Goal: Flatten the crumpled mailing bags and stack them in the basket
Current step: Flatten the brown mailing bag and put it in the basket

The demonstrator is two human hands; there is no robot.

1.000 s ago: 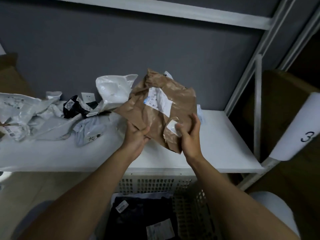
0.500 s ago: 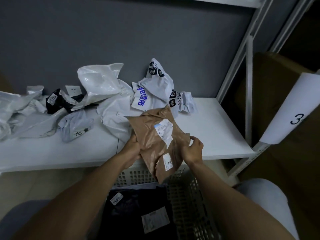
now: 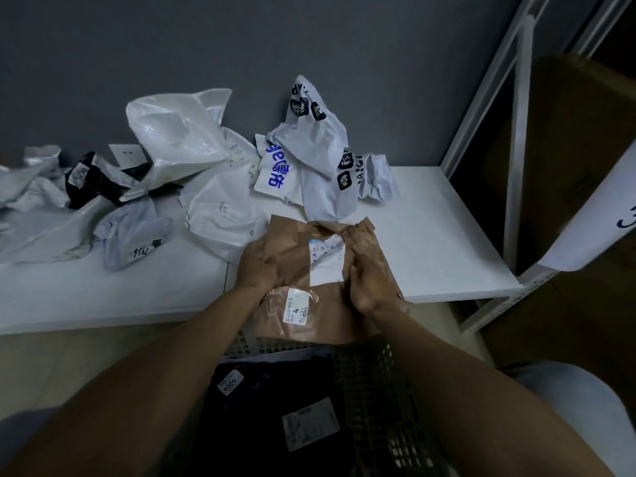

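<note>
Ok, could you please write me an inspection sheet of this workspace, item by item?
Surface: white shelf board, part covered by bags.
Job's things: brown paper mailing bag lies on the board's front edge, overhanging the pale perforated plastic basket below; a dark flattened bag lies in the basket.
Clutter: crumpled white, grey and black plastic bags heaped left and rear.
Hands: left hand rests on the brown bag's left edge, finger pose unclear; right hand presses its right side, fingers straight.
Cables: nothing seen.
Surroundings: grey wall, white metal rack post, brown cardboard boxes at right.
</note>
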